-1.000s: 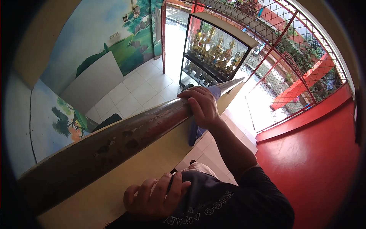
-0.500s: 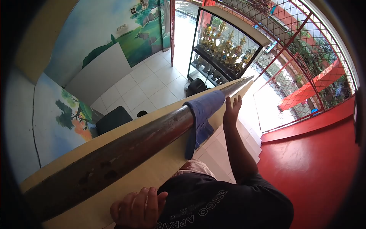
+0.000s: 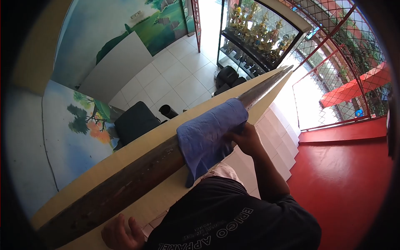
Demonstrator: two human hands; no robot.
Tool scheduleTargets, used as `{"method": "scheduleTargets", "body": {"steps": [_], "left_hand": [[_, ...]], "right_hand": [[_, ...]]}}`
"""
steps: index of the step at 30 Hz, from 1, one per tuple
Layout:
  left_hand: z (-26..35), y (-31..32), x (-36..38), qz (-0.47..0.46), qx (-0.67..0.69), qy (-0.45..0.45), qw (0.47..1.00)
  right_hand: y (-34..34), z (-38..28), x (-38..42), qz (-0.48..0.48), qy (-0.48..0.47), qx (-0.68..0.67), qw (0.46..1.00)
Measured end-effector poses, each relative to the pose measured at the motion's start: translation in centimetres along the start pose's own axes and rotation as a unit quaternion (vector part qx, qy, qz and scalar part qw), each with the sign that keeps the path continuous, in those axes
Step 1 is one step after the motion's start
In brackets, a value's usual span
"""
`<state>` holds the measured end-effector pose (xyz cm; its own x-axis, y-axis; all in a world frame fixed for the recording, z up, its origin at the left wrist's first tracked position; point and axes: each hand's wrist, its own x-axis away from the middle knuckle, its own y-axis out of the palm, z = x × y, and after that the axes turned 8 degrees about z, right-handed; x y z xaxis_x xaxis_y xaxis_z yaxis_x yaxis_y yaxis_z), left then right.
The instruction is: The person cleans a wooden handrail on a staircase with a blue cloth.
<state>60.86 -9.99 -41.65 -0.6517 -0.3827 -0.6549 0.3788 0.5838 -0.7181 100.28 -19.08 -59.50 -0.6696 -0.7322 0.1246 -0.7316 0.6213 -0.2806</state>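
Observation:
A blue cloth [image 3: 210,133] lies draped over a thick brown metal handrail pipe [image 3: 125,177], its near side hanging down. At the cloth's lower right edge is my right hand [image 3: 246,141], thumb on the fabric and fingers partly hidden behind it, gripping the cloth. My left hand [image 3: 123,234] is low beside the near end of the pipe, holding nothing, its fingers loosely bent and apart. Under the pipe runs a cream-coloured wall top [image 3: 89,183].
Beyond the wall are a black chair [image 3: 137,121], a dark cylindrical bin [image 3: 168,111] and a glass cabinet of trophies [image 3: 258,35]. Tiled stairs [image 3: 273,139] descend at right, beside a red wall [image 3: 341,179] and wire mesh [image 3: 333,79].
My right hand has come down from above the pipe and taken hold of the cloth's edge. The cloth now lies spread wider along the pipe. My left hand has shifted lower left.

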Motion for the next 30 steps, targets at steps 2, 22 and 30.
{"method": "scheduleTargets", "body": {"steps": [2,22,30], "left_hand": [[0.2,0.0,0.1,-0.007,-0.018,-0.005,1.0],[-1.2,-1.2,2.1,-0.024,-0.056,-0.032,0.998],[-1.1,-0.6,1.6,-0.013,-0.062,-0.016,0.998]], "right_hand": [[1.1,0.4,-1.2,0.068,0.034,0.105,0.992],[5.5,-4.4,-1.2,-0.042,0.196,-0.693,0.692],[-5.8,-3.9,-4.0,0.019,0.051,0.207,0.977]]}}
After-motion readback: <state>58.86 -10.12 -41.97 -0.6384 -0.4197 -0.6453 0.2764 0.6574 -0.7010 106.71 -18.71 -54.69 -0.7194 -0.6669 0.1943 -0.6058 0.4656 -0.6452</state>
